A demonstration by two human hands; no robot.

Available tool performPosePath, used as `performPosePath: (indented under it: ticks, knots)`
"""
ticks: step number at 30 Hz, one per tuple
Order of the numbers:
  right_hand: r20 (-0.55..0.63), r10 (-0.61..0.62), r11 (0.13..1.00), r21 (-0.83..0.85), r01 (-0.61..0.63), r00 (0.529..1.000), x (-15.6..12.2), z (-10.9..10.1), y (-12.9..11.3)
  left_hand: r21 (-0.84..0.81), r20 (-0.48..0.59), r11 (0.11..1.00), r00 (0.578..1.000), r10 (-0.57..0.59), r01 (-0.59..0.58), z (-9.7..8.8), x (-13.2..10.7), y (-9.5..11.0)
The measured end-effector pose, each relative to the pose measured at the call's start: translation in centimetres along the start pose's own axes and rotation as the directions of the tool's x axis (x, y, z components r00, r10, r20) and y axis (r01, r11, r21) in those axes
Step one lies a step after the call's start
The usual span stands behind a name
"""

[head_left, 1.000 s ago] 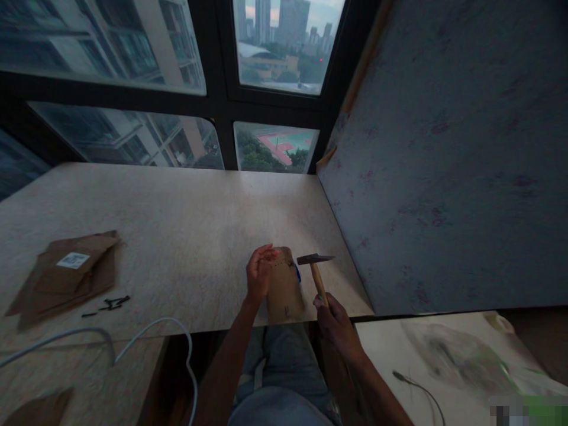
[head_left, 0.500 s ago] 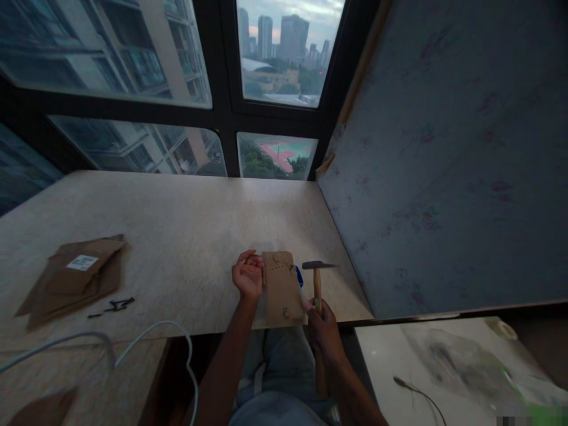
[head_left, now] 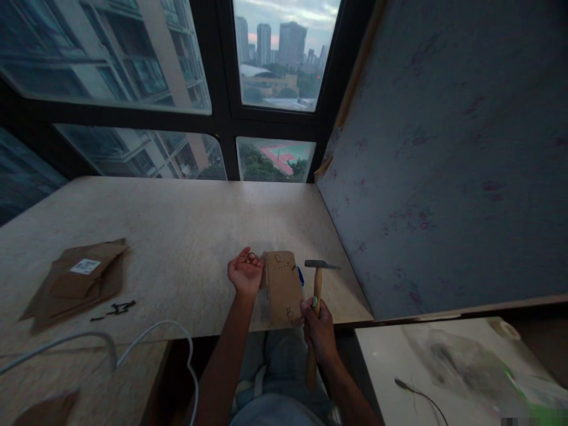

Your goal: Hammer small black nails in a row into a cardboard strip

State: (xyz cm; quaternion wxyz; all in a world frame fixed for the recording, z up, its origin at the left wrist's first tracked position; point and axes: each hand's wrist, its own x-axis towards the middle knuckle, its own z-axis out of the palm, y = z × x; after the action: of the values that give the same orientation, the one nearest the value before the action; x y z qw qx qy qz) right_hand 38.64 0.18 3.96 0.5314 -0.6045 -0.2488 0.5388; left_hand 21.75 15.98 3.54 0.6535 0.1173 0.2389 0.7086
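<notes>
One brown cardboard piece [head_left: 283,289] lies on the desk [head_left: 177,236] by its front edge, between the left hand [head_left: 247,277] and the right hand [head_left: 320,331]. It is oblong, taller than wide as seen from above, with rounded upper corners. A small round shape sits near its far end, with a row of dark dots running across just below. A short dark mark shows by the right edge, and more dark marks, too small to read, lie near the lower right corner. A blue object [head_left: 300,275] peeks out beside its right edge.

The right fingers are wrapped around the wooden handle of a hammer [head_left: 318,284], which has a dark metal head, blunt on the left and tapering to a thin end on the right. The handle is pale, with a green spot near the thumb, and reaches below the fist.

The left palm faces up with its fingers loosely curled, just beside the cardboard's left edge; whether they grasp something small, I cannot tell.
</notes>
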Motion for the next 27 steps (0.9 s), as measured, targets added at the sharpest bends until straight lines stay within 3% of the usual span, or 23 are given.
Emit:
performPosePath:
  ticks: [8,12,15,21,24,27]
  knots:
    - [-0.035,-0.007,0.999,0.037,0.008,0.999,0.1,0.1,-0.1,-0.145,-0.072,0.989,0.996,-0.049,0.039,-1.2,0.2,2.5]
    - [-0.045,-0.003,0.999,0.036,0.004,0.999,0.1,0.0,0.2,-0.066,-0.169,0.998,0.986,0.0,-0.012,-2.1,-0.9,5.1]
    - [-0.046,-0.01,0.999,0.034,0.012,0.999,0.1,-0.3,0.6,0.056,-0.253,0.995,0.962,0.098,-0.086,-4.0,-2.1,7.8]
    - [-0.05,-0.008,0.999,0.034,0.01,0.999,0.1,-1.2,1.3,0.305,-0.434,0.935,0.847,0.308,-0.183,-8.9,-5.9,14.2]
    - [-0.066,0.007,1.0,0.031,-0.005,0.998,-0.1,-1.6,1.1,0.423,-0.483,0.878,0.763,0.429,-0.226,-10.8,-8.3,17.0]
    - [-0.05,0.038,0.998,0.059,-0.035,0.998,-0.5,-1.9,0.8,0.591,-0.469,0.765,0.664,0.583,-0.254,-13.1,-10.2,19.4]
